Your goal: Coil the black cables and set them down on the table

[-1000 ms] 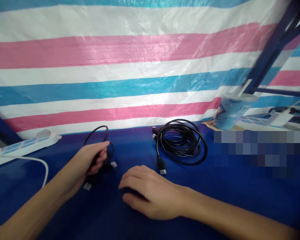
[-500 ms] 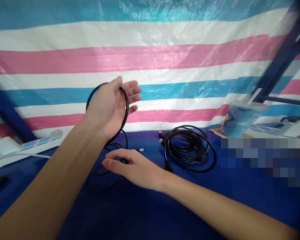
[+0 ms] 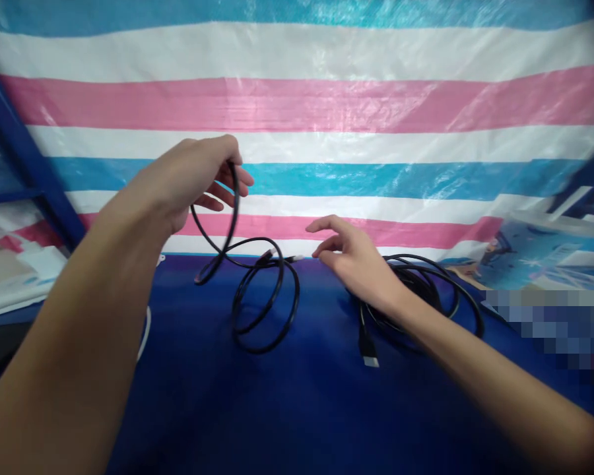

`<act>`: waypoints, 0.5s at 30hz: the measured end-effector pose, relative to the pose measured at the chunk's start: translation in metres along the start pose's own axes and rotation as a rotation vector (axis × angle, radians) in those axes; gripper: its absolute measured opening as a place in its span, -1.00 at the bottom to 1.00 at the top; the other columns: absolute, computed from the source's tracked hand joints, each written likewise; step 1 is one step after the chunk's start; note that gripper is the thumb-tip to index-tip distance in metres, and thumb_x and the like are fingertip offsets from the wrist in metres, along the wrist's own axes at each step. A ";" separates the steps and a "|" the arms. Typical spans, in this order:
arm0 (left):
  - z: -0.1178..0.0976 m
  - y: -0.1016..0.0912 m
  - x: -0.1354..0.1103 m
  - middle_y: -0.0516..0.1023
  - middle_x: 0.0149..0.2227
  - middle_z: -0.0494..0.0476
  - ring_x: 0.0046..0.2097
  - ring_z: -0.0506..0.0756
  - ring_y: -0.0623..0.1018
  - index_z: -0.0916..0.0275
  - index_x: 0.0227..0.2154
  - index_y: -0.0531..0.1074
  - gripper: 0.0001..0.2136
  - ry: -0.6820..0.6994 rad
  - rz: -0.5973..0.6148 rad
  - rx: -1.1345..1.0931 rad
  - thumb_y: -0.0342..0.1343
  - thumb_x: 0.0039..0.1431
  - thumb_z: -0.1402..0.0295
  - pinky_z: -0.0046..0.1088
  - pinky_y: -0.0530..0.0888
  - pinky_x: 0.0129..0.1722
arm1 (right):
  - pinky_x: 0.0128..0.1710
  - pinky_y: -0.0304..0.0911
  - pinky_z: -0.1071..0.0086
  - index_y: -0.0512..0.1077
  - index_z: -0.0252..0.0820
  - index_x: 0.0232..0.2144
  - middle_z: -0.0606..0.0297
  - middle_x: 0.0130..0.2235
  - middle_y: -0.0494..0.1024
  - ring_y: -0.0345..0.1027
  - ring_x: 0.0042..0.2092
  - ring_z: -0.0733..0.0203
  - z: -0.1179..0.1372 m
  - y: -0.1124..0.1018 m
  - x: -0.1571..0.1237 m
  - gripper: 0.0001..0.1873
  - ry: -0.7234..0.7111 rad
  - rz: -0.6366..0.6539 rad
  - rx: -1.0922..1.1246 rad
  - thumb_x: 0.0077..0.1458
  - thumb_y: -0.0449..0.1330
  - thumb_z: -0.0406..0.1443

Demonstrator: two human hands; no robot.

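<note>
My left hand (image 3: 212, 171) is raised above the blue table, thumb and fingers closed around a black cable (image 3: 235, 211). From that hand the cable hangs in a loop, and more loose coils rest on the table, with two plug ends, one pale, near the back edge. My right hand (image 3: 349, 254) is apart from that cable, its fingers spread and holding nothing. Behind and below the right wrist lies a second coiled black cable (image 3: 420, 284), partly hidden by the hand. Its flat plug (image 3: 369, 353) with a silver tip points toward me.
A striped plastic sheet (image 3: 297, 105) hangs behind the blue table (image 3: 277, 409). At the right stands a blue patterned cup (image 3: 519, 251), beside a blurred patch. To the left are a white object (image 3: 34, 277), a dark flat object (image 3: 0, 349) and a blue frame post (image 3: 24, 145).
The left hand has turned palm down, and the cable now hangs from its fingers instead of circling the hand. My right hand has moved up and right, away from the loose coils.
</note>
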State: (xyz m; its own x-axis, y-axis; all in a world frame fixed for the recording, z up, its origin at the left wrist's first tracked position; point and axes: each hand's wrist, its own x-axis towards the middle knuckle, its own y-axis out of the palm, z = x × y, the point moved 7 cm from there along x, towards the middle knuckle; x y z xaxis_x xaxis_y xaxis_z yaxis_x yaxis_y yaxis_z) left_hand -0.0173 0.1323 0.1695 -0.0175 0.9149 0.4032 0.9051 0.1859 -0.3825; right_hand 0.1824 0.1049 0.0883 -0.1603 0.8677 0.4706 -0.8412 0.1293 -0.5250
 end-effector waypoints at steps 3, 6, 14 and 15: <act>-0.004 0.001 -0.003 0.33 -0.62 0.04 -0.60 -0.06 0.30 0.31 -0.51 0.47 -0.83 0.004 0.124 -0.012 0.02 -0.09 0.35 -0.42 0.32 -0.47 | -0.15 0.25 0.16 0.36 -0.20 -0.25 0.12 -0.09 0.45 0.36 -0.13 0.06 -0.005 0.013 0.007 -0.75 0.043 0.096 0.000 -0.04 0.09 -0.47; -0.024 0.001 -0.014 -0.03 -0.69 -0.08 -0.60 -0.07 0.29 0.32 -0.53 0.42 -0.88 0.138 0.139 0.037 0.04 -0.05 0.38 -0.41 0.29 -0.41 | -0.06 0.21 0.10 0.35 -0.19 -0.16 0.09 -0.02 0.42 0.29 -0.01 -0.01 -0.004 0.040 0.015 -0.69 0.041 0.190 0.040 -0.02 0.21 -0.33; -0.052 -0.035 -0.037 -0.13 -0.60 -0.04 -0.60 -0.11 0.01 0.26 -0.35 0.40 -0.84 0.453 -0.132 -0.238 -0.04 0.06 0.35 -0.46 0.20 -0.46 | -0.08 0.29 0.15 0.24 -0.24 -0.01 0.03 0.01 0.39 0.36 -0.06 0.09 0.006 0.082 0.024 -0.50 0.092 0.297 0.392 -0.05 0.18 -0.32; -0.049 -0.038 -0.035 -0.13 -0.61 -0.05 -0.61 -0.10 -0.01 0.23 -0.36 0.39 -0.86 0.443 -0.150 -0.270 -0.01 0.03 0.34 -0.46 0.21 -0.47 | -0.06 0.29 0.19 0.24 -0.20 -0.01 0.08 0.02 0.40 0.35 -0.03 0.11 0.012 0.079 0.022 -0.48 0.070 0.315 0.446 -0.08 0.18 -0.36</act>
State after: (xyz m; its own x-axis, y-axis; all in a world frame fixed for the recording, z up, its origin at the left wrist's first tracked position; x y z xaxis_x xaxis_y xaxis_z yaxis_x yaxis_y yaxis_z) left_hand -0.0298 0.0757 0.2110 -0.0270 0.6361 0.7711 0.9845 0.1507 -0.0899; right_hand 0.1058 0.1282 0.0657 -0.4176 0.8634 0.2831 -0.8979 -0.3443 -0.2743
